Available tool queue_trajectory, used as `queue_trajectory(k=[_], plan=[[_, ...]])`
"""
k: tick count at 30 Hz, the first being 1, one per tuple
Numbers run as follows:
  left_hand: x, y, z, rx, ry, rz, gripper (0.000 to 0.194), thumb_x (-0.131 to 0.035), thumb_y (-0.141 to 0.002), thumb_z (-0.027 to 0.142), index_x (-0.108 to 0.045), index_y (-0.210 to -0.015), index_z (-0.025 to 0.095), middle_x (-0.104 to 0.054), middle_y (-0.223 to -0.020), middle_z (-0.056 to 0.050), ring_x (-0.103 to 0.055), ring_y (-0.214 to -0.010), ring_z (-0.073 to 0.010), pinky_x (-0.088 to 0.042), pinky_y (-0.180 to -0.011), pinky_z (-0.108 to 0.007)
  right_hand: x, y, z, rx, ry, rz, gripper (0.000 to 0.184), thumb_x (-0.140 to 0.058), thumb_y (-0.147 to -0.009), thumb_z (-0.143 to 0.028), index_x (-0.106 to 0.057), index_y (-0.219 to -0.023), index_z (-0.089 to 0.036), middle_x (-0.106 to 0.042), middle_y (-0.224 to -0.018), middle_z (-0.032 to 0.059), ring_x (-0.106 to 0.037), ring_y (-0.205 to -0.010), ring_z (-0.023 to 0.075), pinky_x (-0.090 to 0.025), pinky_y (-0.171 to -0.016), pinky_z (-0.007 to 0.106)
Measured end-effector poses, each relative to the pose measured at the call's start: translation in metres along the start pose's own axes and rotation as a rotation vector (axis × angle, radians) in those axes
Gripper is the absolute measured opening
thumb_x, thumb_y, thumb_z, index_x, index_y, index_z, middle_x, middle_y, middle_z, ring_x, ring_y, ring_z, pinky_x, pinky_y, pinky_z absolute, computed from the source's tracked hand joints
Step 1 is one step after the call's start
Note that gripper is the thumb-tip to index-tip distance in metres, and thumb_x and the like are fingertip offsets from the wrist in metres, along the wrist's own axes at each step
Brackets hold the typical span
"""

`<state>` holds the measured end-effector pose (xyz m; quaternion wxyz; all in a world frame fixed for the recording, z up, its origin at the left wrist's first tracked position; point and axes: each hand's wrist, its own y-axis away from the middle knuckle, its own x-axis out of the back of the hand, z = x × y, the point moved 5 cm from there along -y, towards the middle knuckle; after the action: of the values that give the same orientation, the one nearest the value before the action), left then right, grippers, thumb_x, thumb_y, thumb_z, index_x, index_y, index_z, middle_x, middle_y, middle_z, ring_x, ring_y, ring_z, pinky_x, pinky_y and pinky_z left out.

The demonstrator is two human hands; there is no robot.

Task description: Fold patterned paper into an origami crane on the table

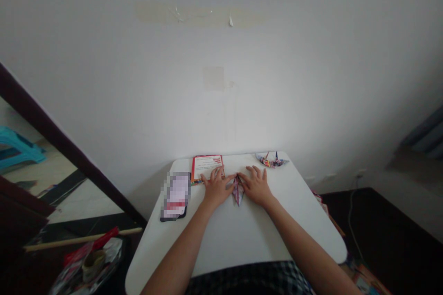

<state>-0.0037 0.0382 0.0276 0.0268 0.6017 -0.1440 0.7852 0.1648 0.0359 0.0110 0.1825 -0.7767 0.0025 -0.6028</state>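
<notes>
a pale wall [242,110] rises behind a white counter [235,239], whose flat top looks a good base for creasing; keeping the paper down on it should give sharper folds than working in the air. the left hand [217,189] and the right hand [256,185] come in from either side over the counter's far half. on both, the outer fingers are spread while thumb and forefinger close in on the paper's edges; whether they pinch it or only press it down, i cannot tell. a phone [176,196], its screen blurred out, lies near the counter's left edge. just beside it is a booklet [206,165], partly behind the left hand's fingers; whether they touch it is unclear, so that hand needs care. a paper figure [273,162] with upright points sits by the far right corner, apart from the right hand. smallest is the folded paper [238,196], on the counter between the two hands, its tapered end toward the person. for so narrow a piece, line up both edges first, hold one side steady, then press evenly from the middle out to the tip.
</notes>
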Motion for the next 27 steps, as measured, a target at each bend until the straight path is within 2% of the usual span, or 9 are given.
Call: queue_trajectory(k=[5,9,15,22,27], plan=[[0.002,0.002,0.001,0.026,0.001,0.031,0.037,-0.050,-0.089,0.055,-0.061,-0.124,0.048,-0.038,-0.152,-0.004,-0.027,-0.141,-0.0351,-0.003,-0.108,-0.077,0.003,-0.001,0.008,-0.046,-0.128,0.064,0.039,-0.052,-0.093,-0.045,-0.058,-0.129,-0.033,-0.049,-0.137,0.0097,-0.037,-0.132,0.0280,-0.019,-0.114,0.056],[0.002,0.001,0.000,0.007,0.018,0.085,0.034,-0.054,-0.087,0.055,-0.068,-0.115,0.042,-0.041,-0.149,-0.005,-0.030,-0.138,-0.0357,-0.005,-0.108,-0.078,0.006,-0.002,0.012,-0.020,-0.227,0.076,0.031,-0.062,-0.086,-0.049,-0.069,-0.113,-0.035,-0.054,-0.129,0.0069,-0.041,-0.126,0.0268,-0.024,-0.111,0.051],[0.000,0.000,-0.005,-0.018,0.052,0.160,0.023,-0.062,-0.086,0.044,-0.071,-0.106,0.038,-0.048,-0.143,-0.004,-0.035,-0.135,-0.0328,-0.009,-0.109,-0.077,0.004,-0.003,0.013,0.034,-0.243,0.049,0.023,-0.070,-0.082,-0.044,-0.073,-0.105,-0.040,-0.055,-0.125,0.0053,-0.039,-0.126,0.0281,-0.024,-0.108,0.050],[0.000,-0.001,-0.006,-0.027,0.087,0.159,0.030,-0.058,-0.089,0.040,-0.066,-0.118,0.044,-0.047,-0.146,-0.003,-0.036,-0.135,-0.0318,-0.014,-0.108,-0.076,0.004,-0.004,0.013,0.042,-0.245,0.045,0.022,-0.069,-0.083,-0.042,-0.072,-0.105,-0.043,-0.056,-0.126,0.0049,-0.039,-0.127,0.0284,-0.022,-0.107,0.050],[-0.001,-0.002,-0.008,-0.033,0.110,0.160,0.023,-0.058,-0.089,0.037,-0.071,-0.108,0.042,-0.049,-0.144,-0.002,-0.037,-0.134,-0.0321,-0.013,-0.107,-0.078,0.005,-0.004,0.012,0.041,-0.256,0.047,0.020,-0.071,-0.082,-0.039,-0.073,-0.102,-0.045,-0.056,-0.125,0.0038,-0.039,-0.127,0.0280,-0.019,-0.109,0.053]])
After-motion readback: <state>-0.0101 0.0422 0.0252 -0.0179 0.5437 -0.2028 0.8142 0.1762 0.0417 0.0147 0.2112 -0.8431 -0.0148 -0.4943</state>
